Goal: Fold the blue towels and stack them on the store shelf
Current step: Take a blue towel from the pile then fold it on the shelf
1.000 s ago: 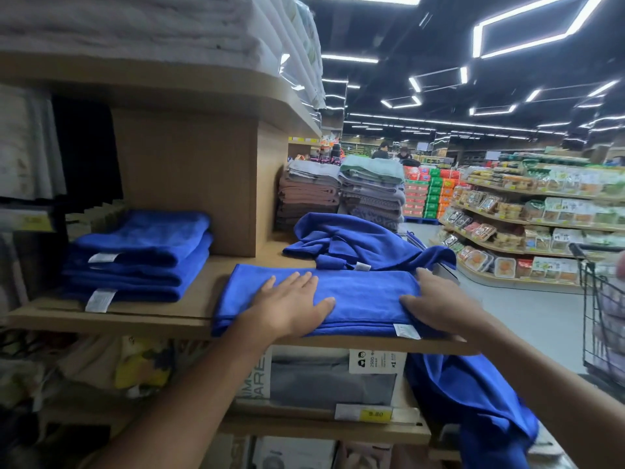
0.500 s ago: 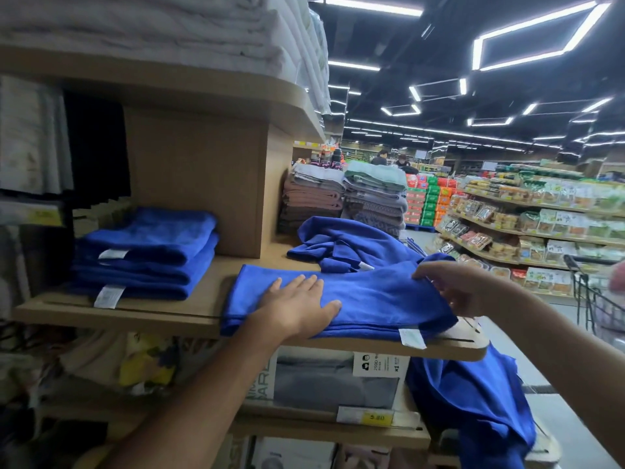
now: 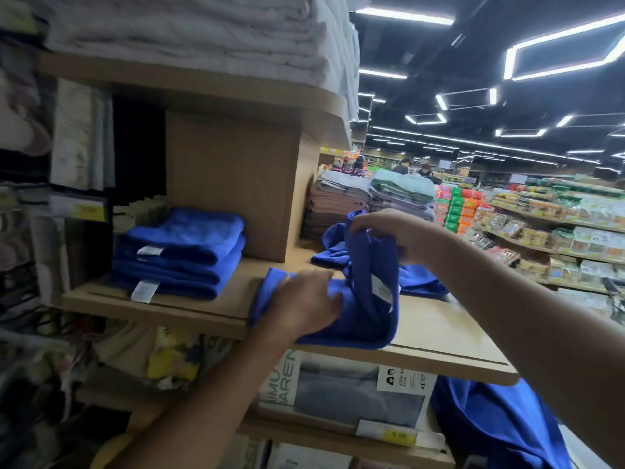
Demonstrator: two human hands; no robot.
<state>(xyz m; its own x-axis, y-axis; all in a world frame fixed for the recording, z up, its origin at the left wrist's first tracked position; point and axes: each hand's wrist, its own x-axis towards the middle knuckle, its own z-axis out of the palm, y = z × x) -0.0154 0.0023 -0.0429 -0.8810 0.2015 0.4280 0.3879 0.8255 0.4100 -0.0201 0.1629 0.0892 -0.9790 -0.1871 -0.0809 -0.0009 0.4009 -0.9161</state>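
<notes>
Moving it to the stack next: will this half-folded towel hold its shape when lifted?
Probably floppy: the towel drapes limp from the right hand. Likely light: one hand lifts its end. Fold may slip open unless the left hand supports it.

Shelf board: pale wood-grain finish, matt, smooth. Blue towel on the board: soft cloth, matt, fine short nap; white label at its edge looks like thin woven fabric. Folded blue stack at the board's left end: same matt cloth, a bit plusher, with white tags of the same sort. White towels on the tier above the board: thick, coarser cloth, rough-looking. Box under the board: printed card, slight sheen. Yellow price tag under the board, on the next tier's edge: paper, matt.
</notes>
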